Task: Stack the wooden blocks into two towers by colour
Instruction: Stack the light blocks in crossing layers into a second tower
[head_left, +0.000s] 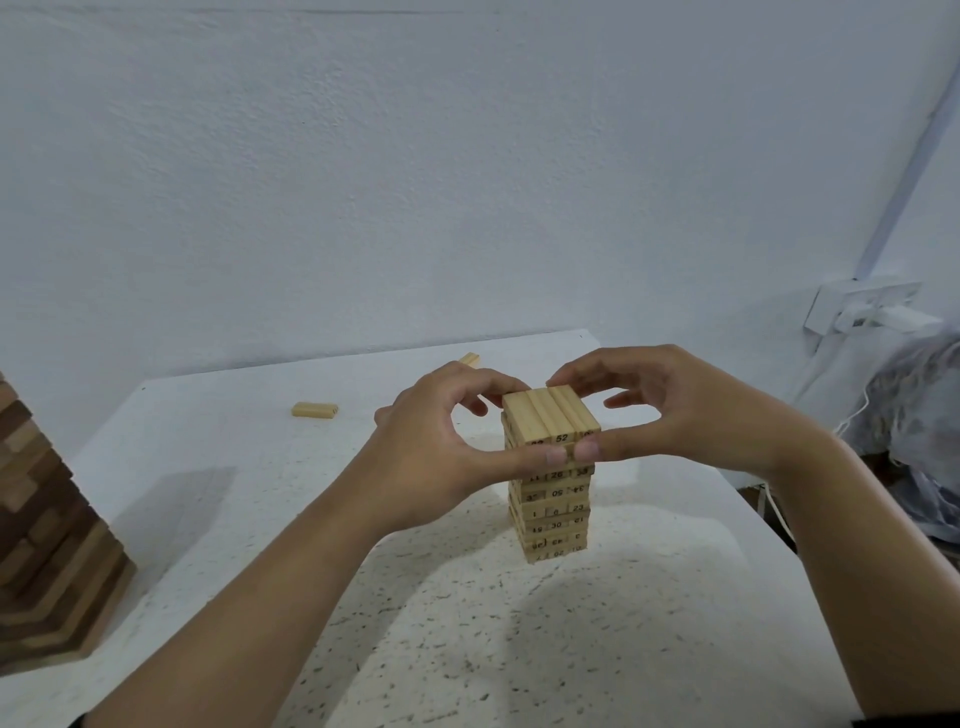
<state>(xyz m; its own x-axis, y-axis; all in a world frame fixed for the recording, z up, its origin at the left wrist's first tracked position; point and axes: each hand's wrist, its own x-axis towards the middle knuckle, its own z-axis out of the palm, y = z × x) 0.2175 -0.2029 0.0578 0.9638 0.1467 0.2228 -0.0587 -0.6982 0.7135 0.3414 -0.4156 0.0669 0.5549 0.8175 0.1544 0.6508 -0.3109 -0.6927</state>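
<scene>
While both grips are closed round the top layer (548, 413) of the pale tower (553, 514), square that layer before you let go. Left grip (447, 441): thumb pressed on the near face just under the top layer, fingers curled over the far-left edge. Right grip (675, 410): thumb beside the other thumb on the same face, forefinger hooked behind the far-right edge. Both pinch the upper rows; neither carries a loose block. Pale tower stands upright on the worktop (260, 519), three blocks per row, numbers printed on the ends. Your hands hide the second row, so its fit cannot be told. Judgement: the step in hand is aligning the newest row. Squeeze evenly from both sides, lightly, with no downward shove; the lower rows show slight offsets, and a one-sided push could shear them. Free the fingers first, thumbs last, then draw straight away. One loose block (314, 409) lies left of the pale tower, a second loose block (469, 359) behind it; likely next. Darker tower (47, 519) stands well to the left, partly cut off.
</scene>
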